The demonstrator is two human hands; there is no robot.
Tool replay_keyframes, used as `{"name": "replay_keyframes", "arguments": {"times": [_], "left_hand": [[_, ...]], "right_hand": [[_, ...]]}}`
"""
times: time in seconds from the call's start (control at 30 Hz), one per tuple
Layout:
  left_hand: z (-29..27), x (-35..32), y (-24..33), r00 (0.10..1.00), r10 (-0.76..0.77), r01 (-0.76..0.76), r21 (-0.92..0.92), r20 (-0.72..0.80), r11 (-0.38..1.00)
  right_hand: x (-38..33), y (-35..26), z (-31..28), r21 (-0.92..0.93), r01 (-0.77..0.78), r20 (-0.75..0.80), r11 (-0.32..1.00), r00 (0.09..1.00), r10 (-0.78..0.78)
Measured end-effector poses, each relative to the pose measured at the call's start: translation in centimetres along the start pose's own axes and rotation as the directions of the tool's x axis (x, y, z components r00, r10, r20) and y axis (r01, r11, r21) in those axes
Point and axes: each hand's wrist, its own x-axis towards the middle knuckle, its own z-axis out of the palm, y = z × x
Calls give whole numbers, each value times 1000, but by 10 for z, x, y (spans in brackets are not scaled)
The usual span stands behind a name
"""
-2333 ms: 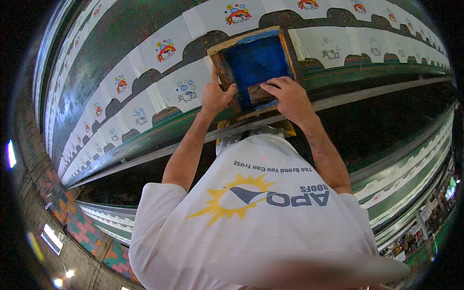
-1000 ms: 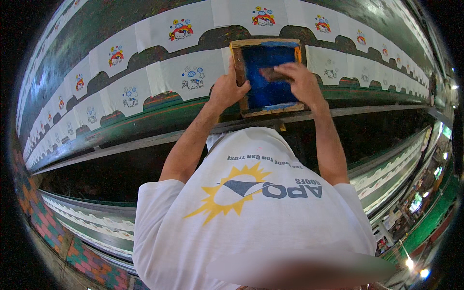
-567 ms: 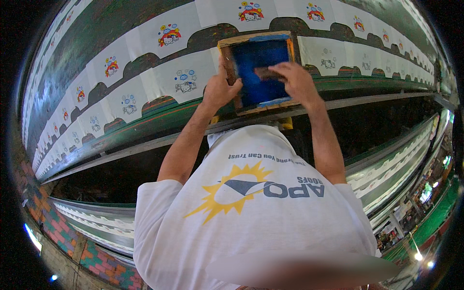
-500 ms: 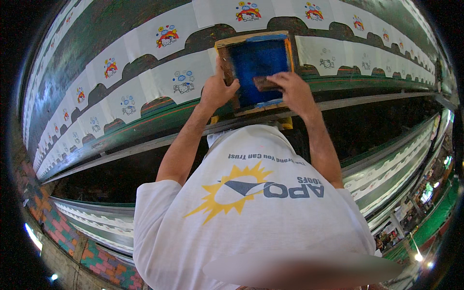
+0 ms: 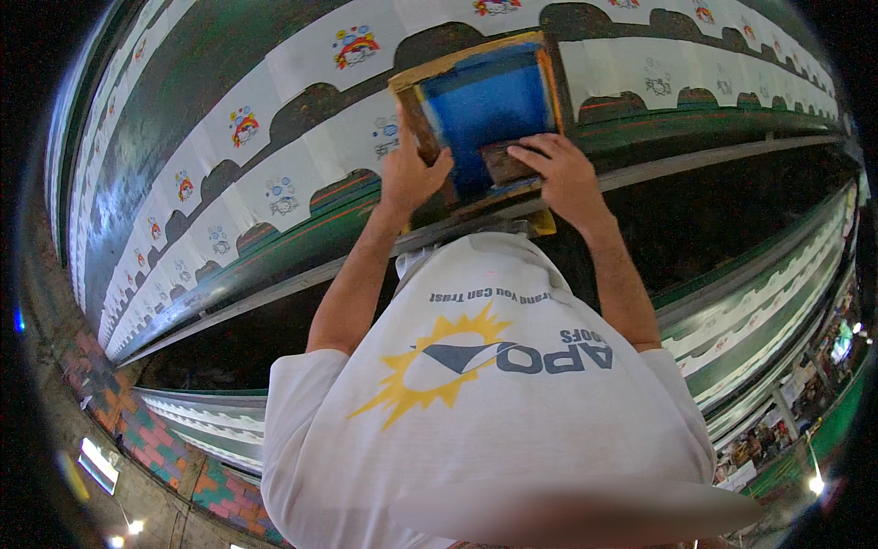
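A wooden screen-printing frame (image 5: 465, 60) with a blue-inked mesh (image 5: 489, 99) sits over the near row of white fabric pieces. My left hand (image 5: 412, 176) grips its left side, thumb on the inner edge and fingers along the outside. My right hand (image 5: 565, 176) is closed on a brown squeegee (image 5: 503, 166), which rests at the near end of the mesh, by the right corner. The fabric under the frame is hidden. Left of the frame, a partly covered piece bears a blue and grey print (image 5: 386, 134).
The long dark green table (image 5: 338, 203) has a grey rail (image 5: 274, 285) along its near edge, close to my body. Farther back runs a row of white pieces with multicolour rainbow prints (image 5: 355, 46). More tables with white pieces (image 5: 206, 423) stand behind me on both sides.
The squeegee has come down to the near end of the mesh. The frame now looks tilted, its left side lower. My view has shifted, so the prints appear farther right and higher.
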Motion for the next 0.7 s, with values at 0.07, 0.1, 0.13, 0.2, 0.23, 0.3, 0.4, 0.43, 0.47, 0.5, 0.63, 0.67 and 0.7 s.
{"name": "replay_keyframes", "arguments": {"times": [0.07,0.1,0.13,0.2,0.23,0.3,0.4,0.43,0.47,0.5,0.63,0.67,0.7], "left_hand": [[26,16,31,1000,-7,7,-27,0,1000],[37,23,44,1000,4,-5,-21,-9,1000],[45,28,56,1000,20,-20,-16,-19,1000],[56,36,71,1000,-9,8,-41,-12,999],[60,40,75,999,-42,42,-4,1,999],[64,44,78,997,-72,72,-33,7,997],[66,43,74,999,-21,17,-158,-29,987],[66,44,72,998,29,-37,-151,-54,988],[66,44,71,993,84,-98,-183,-81,978],[66,44,70,996,58,-69,-159,-75,985],[68,43,74,998,-6,-13,-328,-57,945],[68,42,75,999,-16,-1,-359,-45,933],[67,42,76,999,-34,17,-351,-42,936]], "right_hand": [[-10,37,-15,-22,-16,11,1000,1000,16],[-15,53,-22,-17,-20,15,1000,1000,20],[-19,67,-28,-19,-36,33,999,999,36],[-22,86,-36,-3,6,0,1000,1000,-6],[-23,93,-37,12,16,-1,1000,1000,-16],[-23,101,-39,15,32,-4,999,999,-32],[-21,102,-40,5,52,-22,999,998,-52],[-19,102,-42,12,61,-39,998,997,-61],[-16,102,-43,12,61,-47,998,997,-60],[-14,101,-45,28,46,-33,999,998,-45],[-5,94,-50,47,-66,109,997,992,60],[-3,92,-50,52,-78,127,996,989,71],[-2,90,-49,57,-65,145,996,988,57]]}}
